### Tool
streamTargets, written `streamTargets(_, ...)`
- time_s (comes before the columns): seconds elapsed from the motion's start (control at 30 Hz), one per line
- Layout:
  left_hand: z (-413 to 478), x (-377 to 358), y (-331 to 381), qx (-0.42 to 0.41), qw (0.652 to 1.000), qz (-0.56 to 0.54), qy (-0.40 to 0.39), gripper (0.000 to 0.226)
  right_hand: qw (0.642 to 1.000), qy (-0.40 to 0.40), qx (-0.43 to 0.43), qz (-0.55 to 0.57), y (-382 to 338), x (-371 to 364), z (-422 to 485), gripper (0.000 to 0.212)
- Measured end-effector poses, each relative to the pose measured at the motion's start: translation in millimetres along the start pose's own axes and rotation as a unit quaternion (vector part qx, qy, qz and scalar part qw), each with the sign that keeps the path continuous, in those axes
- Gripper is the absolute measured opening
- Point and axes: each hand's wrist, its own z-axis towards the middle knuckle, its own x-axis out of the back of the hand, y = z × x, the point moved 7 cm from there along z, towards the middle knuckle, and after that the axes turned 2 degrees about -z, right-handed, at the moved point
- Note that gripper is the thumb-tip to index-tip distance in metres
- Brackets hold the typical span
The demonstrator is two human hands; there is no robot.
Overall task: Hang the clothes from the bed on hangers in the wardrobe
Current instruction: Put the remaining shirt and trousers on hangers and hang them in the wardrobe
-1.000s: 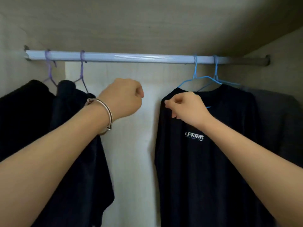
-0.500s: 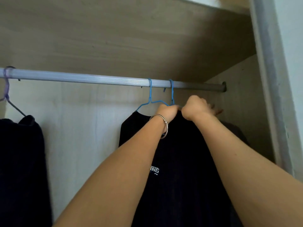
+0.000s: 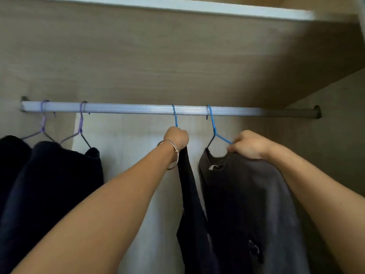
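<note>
A silver rail [image 3: 128, 110] runs across the wardrobe. Two blue hangers hook over it. My left hand [image 3: 176, 137], with a bangle on the wrist, grips the left blue hanger [image 3: 175, 117] at its neck, and a black T-shirt [image 3: 192, 210] hangs edge-on below it. My right hand [image 3: 249, 144] grips the shoulder of a dark grey T-shirt [image 3: 250, 204] together with the arm of the right blue hanger [image 3: 214, 128]. The grey shirt faces me with a white label at its collar.
Two purple hangers [image 3: 80, 127] at the rail's left end carry dark garments [image 3: 49, 184]. A shelf board [image 3: 177, 7] lies above the rail. The wardrobe's pale back panel [image 3: 138, 155] shows between the two groups of clothes. The right side wall [image 3: 335, 145] stands close to the grey shirt.
Both hands moved from the shirt's collar and split apart: the left now holds the black shirt's hanger, slid left and turned edge-on, and the right holds the grey shirt behind it.
</note>
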Motion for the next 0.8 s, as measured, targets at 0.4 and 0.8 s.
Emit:
streamTargets(0.4,-11,146,-31,0.037,0.999,0.006,0.017,0.034,0.977,-0.024,0.037,0.209,-141,-75,-1,0.029)
streamTargets(0.8,-4,198,-45,0.044,0.996,0.074,0.034,0.035,0.974,-0.067,0.036,0.214,-197,-109,-9,0.016)
